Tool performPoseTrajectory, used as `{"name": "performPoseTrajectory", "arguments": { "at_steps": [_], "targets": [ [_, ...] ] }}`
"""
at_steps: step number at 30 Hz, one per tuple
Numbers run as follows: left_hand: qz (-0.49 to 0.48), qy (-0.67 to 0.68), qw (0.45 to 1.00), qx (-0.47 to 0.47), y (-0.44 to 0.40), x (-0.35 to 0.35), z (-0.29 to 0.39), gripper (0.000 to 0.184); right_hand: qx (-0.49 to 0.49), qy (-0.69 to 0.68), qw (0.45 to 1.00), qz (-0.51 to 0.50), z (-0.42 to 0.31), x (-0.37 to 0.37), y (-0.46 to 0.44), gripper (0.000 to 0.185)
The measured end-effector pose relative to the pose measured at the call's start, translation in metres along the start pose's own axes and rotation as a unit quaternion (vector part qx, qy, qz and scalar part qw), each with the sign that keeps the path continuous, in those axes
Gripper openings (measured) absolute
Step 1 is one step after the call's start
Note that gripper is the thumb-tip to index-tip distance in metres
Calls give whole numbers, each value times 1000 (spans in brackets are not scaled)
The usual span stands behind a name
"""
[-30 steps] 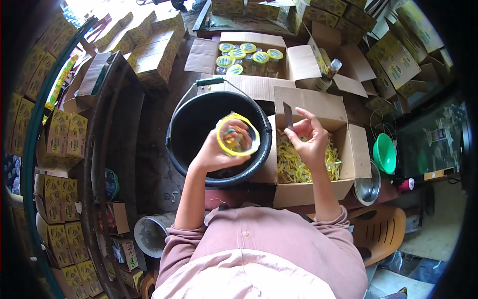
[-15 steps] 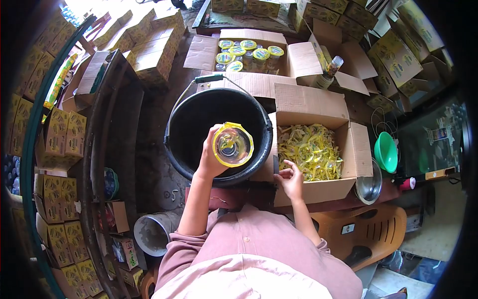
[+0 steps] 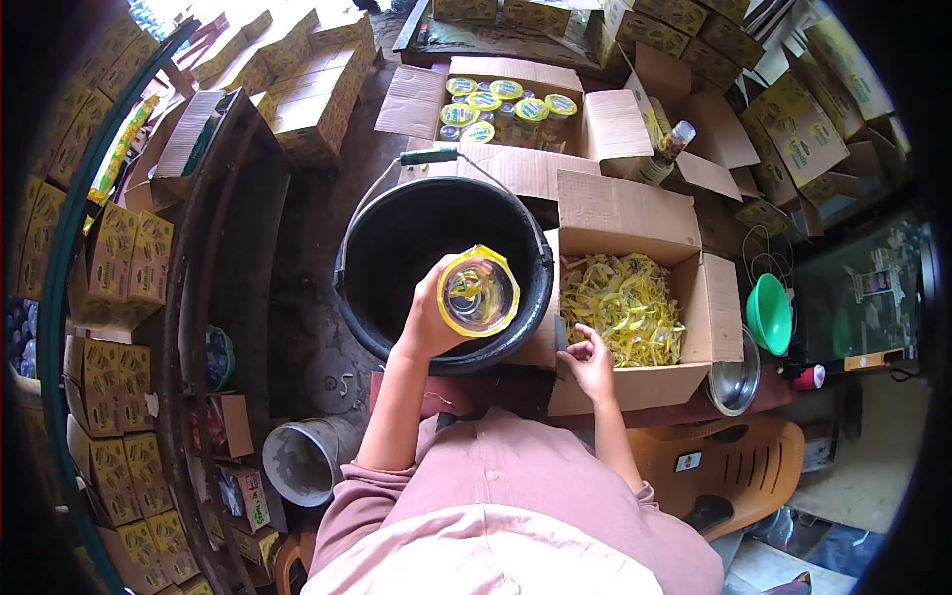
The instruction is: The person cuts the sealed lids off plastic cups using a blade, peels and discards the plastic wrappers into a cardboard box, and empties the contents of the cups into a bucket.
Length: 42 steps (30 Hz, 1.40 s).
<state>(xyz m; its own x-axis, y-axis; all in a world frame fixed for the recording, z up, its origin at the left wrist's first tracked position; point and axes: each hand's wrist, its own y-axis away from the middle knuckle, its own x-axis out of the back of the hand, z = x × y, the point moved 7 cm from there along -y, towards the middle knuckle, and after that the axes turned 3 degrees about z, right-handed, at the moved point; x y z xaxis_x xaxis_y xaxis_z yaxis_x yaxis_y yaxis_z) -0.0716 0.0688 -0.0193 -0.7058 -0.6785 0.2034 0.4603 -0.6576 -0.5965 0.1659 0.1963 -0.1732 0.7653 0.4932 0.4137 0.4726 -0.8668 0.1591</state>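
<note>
Over the black bucket (image 3: 441, 362), my left hand (image 3: 428, 309) is closed around a clear plastic cup (image 3: 493, 297) with a yellow rim. Its round end faces up towards me, and yellow printing shows on it. My right hand (image 3: 592, 367) is at the near left corner of an open carton (image 3: 635, 385), fingers bent and thumb drawn in. By its fingertips stands a thin dark strip (image 3: 560, 335); whether the strip is held or belongs to the carton is unclear. Yellow plastic strips (image 3: 625, 307) fill the carton.
Behind the bucket, another open carton (image 3: 516, 164) holds several lidded cups (image 3: 483, 101). A bottle (image 3: 666, 149) stands to its right. At the right are a green bowl (image 3: 770, 313), a metal bowl (image 3: 735, 382) and an orange chair (image 3: 764, 461). Stacked printed cartons (image 3: 322, 94) line the left.
The whole view has shifted slightly to the right. My left hand and the cup have moved a little right over the bucket. My right hand stays by the carton corner.
</note>
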Motion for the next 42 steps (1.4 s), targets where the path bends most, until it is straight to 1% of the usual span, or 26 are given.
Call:
{"name": "performPoseTrajectory", "arguments": {
  "at_steps": [3, 6, 9, 10, 11, 13, 15, 16, 19, 22, 25, 26, 29, 31, 32, 35, 40, 42],
  "targets": [
    [-11, 2, 1000, 2, -1, -2, 1, 62, -11, 0, 1000, -22, 7, 0, -2, 57],
    [-19, 13, 1000, 14, -2, -3, 0, 62, -25, -31, 999, -10, 3, 2, -5, 58],
    [-20, 14, 1000, 11, 1, -3, -6, 63, -23, 16, 999, -29, -19, 6, -11, 59],
    [-24, 11, 1000, 7, 0, -4, -4, 62, -5, 104, 995, 6, -37, 11, -14, 53],
    [-27, 8, 1000, 3, -2, -4, -1, 62, 75, 124, 988, 56, -62, 15, -18, 48],
    [-34, 5, 999, -1, -3, -4, 1, 60, 231, 160, 948, 152, -112, 21, -19, 39],
    [-44, 6, 999, -1, -3, -7, 1, 57, 277, 56, 949, 138, -169, 16, -17, 24],
    [-47, 7, 999, 5, -3, -8, 2, 57, 354, 56, 923, 137, -195, 11, -14, 20],
    [-54, 7, 998, 15, -5, -9, 6, 55, 439, 54, 893, 77, -245, -13, -11, 21],
    [-51, 9, 998, 23, -4, -8, 6, 54, 459, 103, 881, 41, -263, -29, -12, 20],
    [-50, 10, 998, 34, -4, -8, 4, 55, 488, 103, 867, 24, -260, -36, -15, 18],
    [-57, 19, 997, 43, -5, -9, 5, 54, 488, 110, 866, 25, -262, -36, -13, 12],
    [-70, 10, 997, 42, -6, -11, 6, 54, 498, 134, 856, 42, -265, -31, -8, 8],
    [-73, 1, 997, 36, -6, -12, 5, 53, 466, 116, 876, 48, -258, -25, -12, 8],
    [-75, -4, 997, 34, -6, -12, 5, 53, 450, 105, 885, 50, -254, -22, -14, 7],
    [-71, 16, 997, 35, -5, -12, 5, 54, 478, 142, 865, 54, -251, -15, -11, 8],
    [-81, 5, 996, 21, -8, -15, 9, 53, 484, 171, 858, 39, -258, -20, -5, 17],
    [-84, 11, 996, 25, -7, -14, 8, 53, 489, 185, 852, 26, -261, -26, -5, 15]
  ]
}}
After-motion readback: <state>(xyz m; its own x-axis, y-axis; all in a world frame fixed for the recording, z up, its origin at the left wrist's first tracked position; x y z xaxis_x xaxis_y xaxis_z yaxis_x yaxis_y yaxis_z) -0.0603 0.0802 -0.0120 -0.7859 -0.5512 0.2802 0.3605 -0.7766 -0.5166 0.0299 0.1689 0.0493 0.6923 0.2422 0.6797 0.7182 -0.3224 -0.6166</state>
